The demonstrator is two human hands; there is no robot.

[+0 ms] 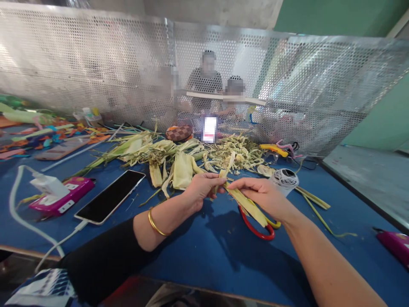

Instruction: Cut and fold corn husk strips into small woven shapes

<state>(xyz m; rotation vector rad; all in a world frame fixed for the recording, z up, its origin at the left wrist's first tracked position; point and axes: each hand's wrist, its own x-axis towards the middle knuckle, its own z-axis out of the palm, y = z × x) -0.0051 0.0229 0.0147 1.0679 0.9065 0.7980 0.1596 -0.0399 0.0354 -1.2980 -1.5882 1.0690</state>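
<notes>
My left hand [204,188] pinches a pale yellow-green corn husk strip [246,202] near its upper end, above the middle of the blue table. My right hand [260,192] grips the same strip just to the right, its fingertips close to the left ones. The husk's wide end hangs down to the right, over scissors with a red and yellow handle [258,233] lying on the table. Their blades are hidden. A roll of white string [285,180] sits behind my right wrist. Beyond my hands lies a heap of corn husks [183,170].
A phone [111,197] on a charging cable and a purple power strip [64,198] lie at left. Shredded husks [238,151], a checkered pouch [179,133] and a lit screen [209,129] stand before a perforated metal screen [128,72]. Two people show behind it.
</notes>
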